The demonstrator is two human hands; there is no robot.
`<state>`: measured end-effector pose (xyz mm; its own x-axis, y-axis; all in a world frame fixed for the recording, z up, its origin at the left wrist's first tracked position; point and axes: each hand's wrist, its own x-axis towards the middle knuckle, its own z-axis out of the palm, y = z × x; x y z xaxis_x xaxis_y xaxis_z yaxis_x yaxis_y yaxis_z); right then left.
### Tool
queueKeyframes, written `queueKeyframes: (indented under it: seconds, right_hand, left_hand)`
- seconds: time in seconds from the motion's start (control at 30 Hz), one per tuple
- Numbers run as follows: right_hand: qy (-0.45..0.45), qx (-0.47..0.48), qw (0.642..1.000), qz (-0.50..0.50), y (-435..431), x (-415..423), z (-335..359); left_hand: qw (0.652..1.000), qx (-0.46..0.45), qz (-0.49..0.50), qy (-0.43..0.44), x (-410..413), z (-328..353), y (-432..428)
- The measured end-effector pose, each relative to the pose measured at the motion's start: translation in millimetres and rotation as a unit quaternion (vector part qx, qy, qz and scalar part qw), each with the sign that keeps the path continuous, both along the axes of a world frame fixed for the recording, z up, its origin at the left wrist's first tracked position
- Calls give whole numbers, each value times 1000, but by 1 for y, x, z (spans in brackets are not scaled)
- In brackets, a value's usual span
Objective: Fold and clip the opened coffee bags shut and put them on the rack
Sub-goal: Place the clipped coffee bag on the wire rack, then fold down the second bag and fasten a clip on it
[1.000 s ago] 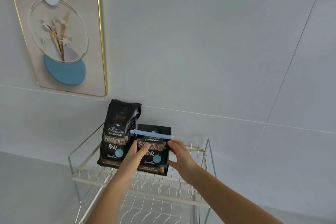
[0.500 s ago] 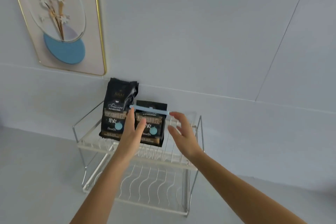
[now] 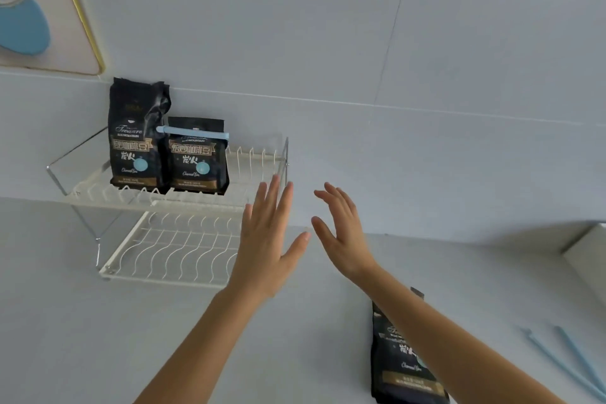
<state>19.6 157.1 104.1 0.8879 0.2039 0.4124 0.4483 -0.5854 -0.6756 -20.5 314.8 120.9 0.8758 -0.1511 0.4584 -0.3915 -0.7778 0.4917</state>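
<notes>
1. Nearest: third coffee bag (image 3: 406, 361) lies flat on the bench (image 3: 65, 338), lower right, partly hidden under the right forearm. Top end barely visible, so can't tell if it's open or folded. No clip on the part that shows.
2. Just right of it, at the frame edge: spare blue clips (image 3: 567, 361) on the bench, apart from the bag.
3. Mid-frame: left hand (image 3: 267, 239) and right hand (image 3: 341, 233) both in the air, fingers spread, palms roughly facing each other, holding nothing. Left hand overlaps the rack's right end in view; contact looks unlikely.
4. Beyond: two-tier wire rack (image 3: 183, 200) against the wall. Lower tier bare.
5. Top tier, left half: tall bag (image 3: 136, 134) upright, top crumpled, no clip visible. Just beside it, touching or nearly so, the clipped bag (image 3: 198, 157), upright, top folded down under a blue clip (image 3: 193, 132).
6. Step, my read: one bag is placed, hands are free between bags.
7. Next move calls for: reach down-right to the bag on the bench, fold the top flat, take a clip from the spares, close it across the full fold, then stand it right of the clipped one. The tall bag may need a clip as well.
</notes>
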Motion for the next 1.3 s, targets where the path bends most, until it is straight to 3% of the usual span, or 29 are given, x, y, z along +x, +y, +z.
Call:
queueKeyframes:
  seconds: [0.13, 0.27, 0.43, 0.57, 0.7, 0.87, 1.03, 1.13, 1.3]
  right_hand:
    - [61, -1, 997, -51, -76, -20, -36]
    - [193, 16, 973, -123, -151, -46, -75]
    - [392, 70, 907, -139, -223, -85, -123]
    - [487, 77, 860, -131, -250, -109, -140]
    - [554, 139, 815, -98, -258, -123, -148]
    - [593, 231, 766, -84, -261, -129, -158]
    - [604, 201, 767, -84, -277, -126, -158]
    - [587, 180, 787, -67, -286, -126, -158]
    - [474, 118, 869, -77, -295, -130, -156]
  left_hand:
    - [997, 6, -29, 66, -12, -45, -61]
    - [973, -44, -23, 227, -16, -92, -112]
    - [852, -167, -8, 496, -36, -148, -162]
    - [784, -219, 53, 578, -40, -171, -181]
    - [710, -315, 52, 628, -48, -177, -203]
    - [711, -374, 120, 583, -59, -176, -215]
    - [710, -385, 115, 579, -74, -173, -227]
    - [736, -372, 105, 555, -78, -167, -240]
    - [784, -381, 113, 478, -82, -156, -258]
